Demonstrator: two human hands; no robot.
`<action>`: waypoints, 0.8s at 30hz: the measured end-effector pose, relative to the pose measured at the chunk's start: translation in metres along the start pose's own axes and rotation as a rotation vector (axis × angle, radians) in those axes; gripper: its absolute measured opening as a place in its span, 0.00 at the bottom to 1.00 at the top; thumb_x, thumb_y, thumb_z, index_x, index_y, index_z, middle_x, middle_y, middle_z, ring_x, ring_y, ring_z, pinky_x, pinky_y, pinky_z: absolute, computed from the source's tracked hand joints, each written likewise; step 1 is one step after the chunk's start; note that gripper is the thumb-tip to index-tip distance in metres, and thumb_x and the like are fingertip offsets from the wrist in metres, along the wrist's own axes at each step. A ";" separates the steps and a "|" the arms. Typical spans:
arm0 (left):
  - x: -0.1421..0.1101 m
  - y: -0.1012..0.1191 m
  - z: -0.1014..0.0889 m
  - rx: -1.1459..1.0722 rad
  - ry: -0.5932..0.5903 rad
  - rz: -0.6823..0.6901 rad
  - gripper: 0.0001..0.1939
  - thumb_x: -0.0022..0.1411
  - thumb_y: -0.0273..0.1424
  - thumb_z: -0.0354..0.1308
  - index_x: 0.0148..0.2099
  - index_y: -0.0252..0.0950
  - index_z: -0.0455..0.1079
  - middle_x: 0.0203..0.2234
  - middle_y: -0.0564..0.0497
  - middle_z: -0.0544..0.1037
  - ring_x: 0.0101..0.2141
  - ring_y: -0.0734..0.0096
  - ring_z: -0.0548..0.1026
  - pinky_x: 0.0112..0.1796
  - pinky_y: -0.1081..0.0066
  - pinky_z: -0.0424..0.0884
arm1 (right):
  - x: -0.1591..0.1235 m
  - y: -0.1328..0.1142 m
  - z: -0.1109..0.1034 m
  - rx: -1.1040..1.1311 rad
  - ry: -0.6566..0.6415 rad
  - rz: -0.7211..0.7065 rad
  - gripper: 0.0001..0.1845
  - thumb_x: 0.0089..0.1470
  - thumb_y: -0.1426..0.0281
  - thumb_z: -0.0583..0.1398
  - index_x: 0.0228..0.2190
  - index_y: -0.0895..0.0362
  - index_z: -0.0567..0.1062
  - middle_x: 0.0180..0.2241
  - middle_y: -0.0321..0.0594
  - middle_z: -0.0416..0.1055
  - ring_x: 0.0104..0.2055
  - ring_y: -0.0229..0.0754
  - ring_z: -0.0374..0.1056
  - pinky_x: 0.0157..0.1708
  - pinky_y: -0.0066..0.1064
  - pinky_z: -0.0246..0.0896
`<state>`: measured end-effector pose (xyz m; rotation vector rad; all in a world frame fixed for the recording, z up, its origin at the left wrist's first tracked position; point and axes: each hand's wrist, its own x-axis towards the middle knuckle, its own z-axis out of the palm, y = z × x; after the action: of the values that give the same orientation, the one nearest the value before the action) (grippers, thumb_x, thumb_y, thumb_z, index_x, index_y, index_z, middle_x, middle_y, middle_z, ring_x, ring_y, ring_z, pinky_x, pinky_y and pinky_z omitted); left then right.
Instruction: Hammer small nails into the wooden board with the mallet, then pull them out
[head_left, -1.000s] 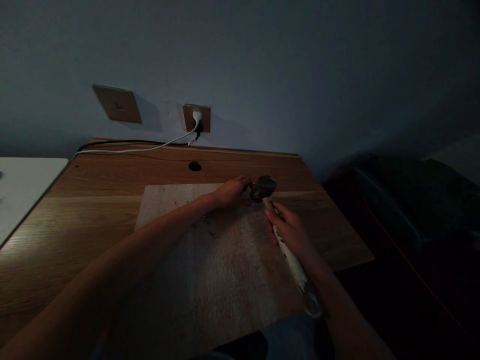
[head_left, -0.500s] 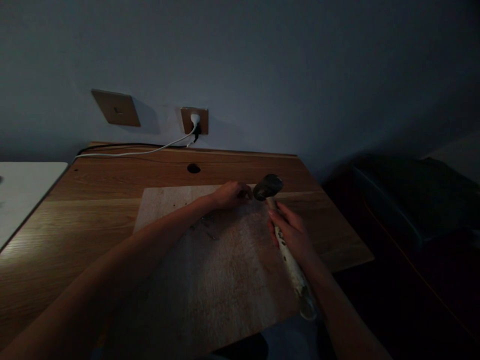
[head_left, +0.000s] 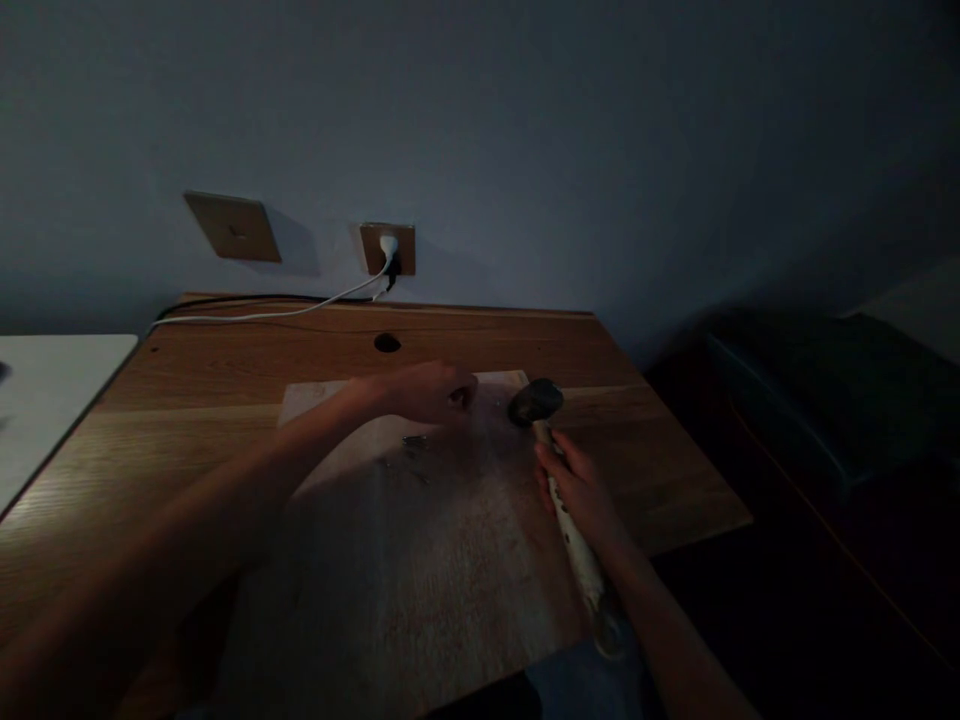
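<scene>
My right hand is wrapped round the pale wooden handle of a hammer. Its dark metal head rests low near the far edge of a light plywood board. My left hand hovers over the board's far part, a short way left of the hammer head, with its fingers curled. I cannot make out whether anything is pinched in them. A few small nails lie on the board just below that hand.
The board lies on a wooden desk with a cable hole. A white cable runs to a wall socket. A white surface adjoins at the left. Dark furniture stands to the right.
My left hand has drawn back to the left, away from the hammer head. The hammer head has dropped lower toward the board.
</scene>
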<state>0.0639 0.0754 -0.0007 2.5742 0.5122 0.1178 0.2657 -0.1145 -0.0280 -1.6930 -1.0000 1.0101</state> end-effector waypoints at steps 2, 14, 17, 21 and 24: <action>-0.018 0.004 -0.010 0.093 -0.121 -0.057 0.08 0.56 0.36 0.63 0.37 0.38 0.76 0.33 0.50 0.79 0.31 0.67 0.74 0.35 0.69 0.67 | 0.000 0.003 0.002 0.004 0.005 -0.003 0.21 0.52 0.48 0.63 0.32 0.53 0.69 0.17 0.26 0.64 0.12 0.32 0.56 0.12 0.26 0.51; -0.028 0.005 -0.002 0.040 -0.141 -0.053 0.02 0.51 0.28 0.65 0.31 0.38 0.76 0.29 0.52 0.79 0.29 0.69 0.75 0.31 0.71 0.66 | -0.005 0.000 0.005 0.020 0.027 -0.020 0.20 0.54 0.48 0.63 0.33 0.53 0.69 0.18 0.26 0.64 0.13 0.33 0.55 0.13 0.26 0.49; -0.017 0.003 0.000 -0.084 0.010 0.033 0.04 0.55 0.26 0.61 0.34 0.37 0.77 0.30 0.52 0.80 0.29 0.71 0.76 0.32 0.73 0.67 | -0.005 0.000 0.005 0.026 0.026 -0.030 0.20 0.55 0.49 0.62 0.32 0.52 0.69 0.18 0.26 0.64 0.13 0.33 0.56 0.13 0.26 0.48; 0.002 -0.003 0.010 -0.176 0.151 0.038 0.05 0.58 0.25 0.62 0.37 0.36 0.78 0.29 0.53 0.80 0.28 0.73 0.76 0.33 0.74 0.68 | -0.005 0.002 0.006 0.025 0.019 -0.030 0.19 0.56 0.49 0.62 0.32 0.52 0.69 0.18 0.26 0.63 0.13 0.33 0.57 0.13 0.27 0.49; 0.013 -0.009 0.018 -0.168 0.205 -0.025 0.06 0.57 0.24 0.63 0.39 0.35 0.79 0.28 0.53 0.81 0.28 0.74 0.76 0.34 0.74 0.68 | -0.005 0.002 0.005 0.024 0.017 -0.023 0.19 0.56 0.50 0.61 0.34 0.52 0.69 0.17 0.25 0.63 0.13 0.33 0.57 0.13 0.27 0.51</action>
<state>0.0761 0.0788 -0.0206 2.4037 0.5829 0.4024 0.2596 -0.1183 -0.0307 -1.6647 -0.9907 0.9879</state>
